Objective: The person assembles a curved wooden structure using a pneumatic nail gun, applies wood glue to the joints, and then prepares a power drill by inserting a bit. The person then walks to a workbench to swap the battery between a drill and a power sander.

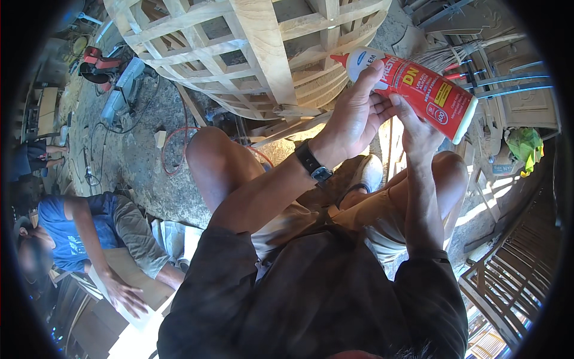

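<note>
Up at the right of the head view I hold a red glue bottle [431,90] tilted on its side, its red pointed nozzle toward the left and its pale base toward the lower right. My left hand [353,116], with a dark watch on the wrist, grips the bottle near its white shoulder, thumb along the label. My right hand [414,122] supports it from below at mid-body, with the thumb near my left fingertips. Fingers behind the bottle are partly hidden. Beyond my hands stands a curved wooden lattice frame [257,54].
A person in a blue shirt [89,233] sits at the left, one hand on a pale board [134,287]. Red and grey power tools [101,66] and cables lie on the floor. A slatted wooden piece [514,269] stands lower right. A green leafy bundle [525,148] is at the right.
</note>
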`<control>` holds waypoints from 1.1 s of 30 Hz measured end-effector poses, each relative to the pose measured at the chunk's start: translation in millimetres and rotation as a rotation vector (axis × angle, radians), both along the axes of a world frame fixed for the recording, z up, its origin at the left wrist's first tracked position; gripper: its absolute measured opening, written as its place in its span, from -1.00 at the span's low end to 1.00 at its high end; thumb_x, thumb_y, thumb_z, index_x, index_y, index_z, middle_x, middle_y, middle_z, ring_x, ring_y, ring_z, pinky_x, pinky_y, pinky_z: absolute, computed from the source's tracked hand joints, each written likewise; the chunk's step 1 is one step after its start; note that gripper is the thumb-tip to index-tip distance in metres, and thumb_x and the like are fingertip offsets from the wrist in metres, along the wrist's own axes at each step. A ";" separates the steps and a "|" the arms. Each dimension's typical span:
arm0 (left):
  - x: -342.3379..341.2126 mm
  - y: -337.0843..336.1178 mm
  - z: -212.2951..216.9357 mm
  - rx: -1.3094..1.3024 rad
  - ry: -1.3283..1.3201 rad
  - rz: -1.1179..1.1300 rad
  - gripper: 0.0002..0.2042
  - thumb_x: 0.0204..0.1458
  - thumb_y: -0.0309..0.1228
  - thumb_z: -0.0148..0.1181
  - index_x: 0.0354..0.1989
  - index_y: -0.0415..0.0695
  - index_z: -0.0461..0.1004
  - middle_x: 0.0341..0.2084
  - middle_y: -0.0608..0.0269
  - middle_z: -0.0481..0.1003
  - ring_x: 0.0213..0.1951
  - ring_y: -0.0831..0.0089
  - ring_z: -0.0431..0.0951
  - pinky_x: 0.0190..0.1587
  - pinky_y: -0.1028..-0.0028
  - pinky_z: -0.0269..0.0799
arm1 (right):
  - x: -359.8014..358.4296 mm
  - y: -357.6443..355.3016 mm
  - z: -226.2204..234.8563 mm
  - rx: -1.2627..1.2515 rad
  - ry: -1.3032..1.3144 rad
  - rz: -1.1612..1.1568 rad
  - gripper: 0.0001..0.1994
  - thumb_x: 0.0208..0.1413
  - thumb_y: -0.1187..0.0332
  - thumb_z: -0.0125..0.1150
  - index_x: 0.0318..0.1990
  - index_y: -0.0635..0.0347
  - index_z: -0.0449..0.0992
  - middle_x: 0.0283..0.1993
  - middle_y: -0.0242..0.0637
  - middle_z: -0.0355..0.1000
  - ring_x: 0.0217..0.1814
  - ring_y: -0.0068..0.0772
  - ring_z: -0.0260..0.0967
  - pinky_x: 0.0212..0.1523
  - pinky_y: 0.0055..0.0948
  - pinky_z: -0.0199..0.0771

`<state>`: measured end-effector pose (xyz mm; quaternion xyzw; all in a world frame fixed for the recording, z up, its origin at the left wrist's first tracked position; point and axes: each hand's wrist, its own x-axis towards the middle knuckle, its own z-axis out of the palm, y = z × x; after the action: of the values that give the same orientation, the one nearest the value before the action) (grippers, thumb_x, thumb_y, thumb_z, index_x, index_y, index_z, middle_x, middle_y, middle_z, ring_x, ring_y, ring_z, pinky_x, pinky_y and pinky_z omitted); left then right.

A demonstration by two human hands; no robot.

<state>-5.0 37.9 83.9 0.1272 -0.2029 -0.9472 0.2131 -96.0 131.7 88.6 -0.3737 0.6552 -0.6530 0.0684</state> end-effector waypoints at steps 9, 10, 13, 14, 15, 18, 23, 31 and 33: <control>-1.0 -3.5 -4.8 -0.031 -0.031 -0.017 -0.36 0.09 0.17 0.16 0.09 -0.17 0.33 -0.12 0.22 0.41 -0.08 0.53 0.42 0.13 0.46 0.37 | 1.0 -3.0 -2.7 -0.028 -0.025 0.000 -0.59 -0.09 0.52 0.49 -0.04 0.32 0.51 -0.13 -0.21 0.57 -0.13 -0.44 0.54 -0.06 -0.44 0.57; -1.2 -3.8 -5.0 -0.039 -0.029 -0.020 -0.35 0.09 0.17 0.16 0.09 -0.17 0.33 -0.12 0.22 0.41 -0.08 0.53 0.42 0.13 0.46 0.37 | 0.7 -3.2 -3.4 -0.028 -0.025 0.001 -0.59 -0.09 0.52 0.49 -0.04 0.32 0.51 -0.13 -0.21 0.57 -0.13 -0.44 0.54 -0.06 -0.44 0.57; -1.2 -4.4 -5.5 -0.048 -0.025 -0.024 -0.34 0.09 0.18 0.15 0.09 -0.18 0.32 -0.12 0.20 0.41 -0.07 0.52 0.42 0.13 0.46 0.36 | 0.3 -3.6 -5.0 -0.050 -0.061 0.012 -0.59 -0.08 0.52 0.48 -0.03 0.32 0.51 -0.12 -0.20 0.57 -0.12 -0.44 0.54 -0.05 -0.44 0.57; -1.2 -4.5 -5.5 -0.050 -0.024 -0.026 -0.34 0.09 0.18 0.15 0.10 -0.19 0.32 -0.11 0.19 0.40 -0.07 0.51 0.42 0.14 0.45 0.36 | 1.0 -3.8 -4.1 -0.051 -0.041 0.006 -0.62 -0.06 0.53 0.46 -0.04 0.33 0.52 -0.13 -0.20 0.57 -0.11 -0.44 0.53 -0.03 -0.44 0.54; -1.2 -4.6 -6.0 -0.049 -0.024 -0.025 -0.34 0.09 0.18 0.15 0.10 -0.19 0.32 -0.11 0.19 0.40 -0.07 0.51 0.42 0.14 0.45 0.36 | 1.5 -4.1 -3.8 -0.052 -0.020 0.000 -0.65 -0.03 0.55 0.43 -0.05 0.34 0.53 -0.13 -0.20 0.57 -0.10 -0.43 0.52 -0.01 -0.44 0.50; -1.5 -4.5 -8.2 -0.057 -0.025 -0.029 -0.33 0.09 0.18 0.15 0.10 -0.20 0.31 -0.09 0.16 0.40 -0.06 0.49 0.42 0.15 0.44 0.36 | 1.1 -3.6 -5.7 -0.063 -0.020 0.007 -0.64 -0.03 0.55 0.43 -0.04 0.34 0.52 -0.12 -0.19 0.56 -0.10 -0.42 0.52 -0.01 -0.43 0.51; -1.4 -3.7 -8.0 -0.060 -0.041 -0.038 -0.34 0.10 0.14 0.17 0.13 -0.20 0.29 -0.07 0.13 0.40 -0.01 0.45 0.43 0.16 0.40 0.35 | 0.1 -2.2 -14.9 -0.087 -0.032 -0.028 -0.61 -0.07 0.53 0.47 -0.04 0.32 0.52 -0.13 -0.20 0.56 -0.14 -0.43 0.54 -0.06 -0.43 0.56; 0.0 -3.8 -16.1 -0.079 -0.046 -0.052 -0.44 0.12 0.07 0.18 0.08 -0.13 0.33 -0.06 0.18 0.45 -0.01 0.44 0.45 0.17 0.33 0.34 | 5.9 3.1 -21.8 -0.085 -0.033 0.021 -0.64 -0.04 0.54 0.43 -0.04 0.30 0.53 -0.13 -0.23 0.56 -0.11 -0.43 0.53 -0.04 -0.42 0.54; 1.8 -3.9 -17.9 -0.087 -0.058 -0.050 -0.45 0.12 0.07 0.17 0.08 -0.13 0.34 -0.05 0.19 0.46 -0.01 0.44 0.46 0.17 0.33 0.34 | 8.4 6.3 -26.3 -0.052 -0.085 0.036 -0.61 -0.03 0.52 0.44 0.00 0.29 0.51 -0.10 -0.23 0.56 -0.08 -0.43 0.52 -0.02 -0.41 0.53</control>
<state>-3.2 34.0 66.0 0.1402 -0.2533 -0.9384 0.1885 -87.6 138.0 62.3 -0.3590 0.6277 -0.6838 0.0977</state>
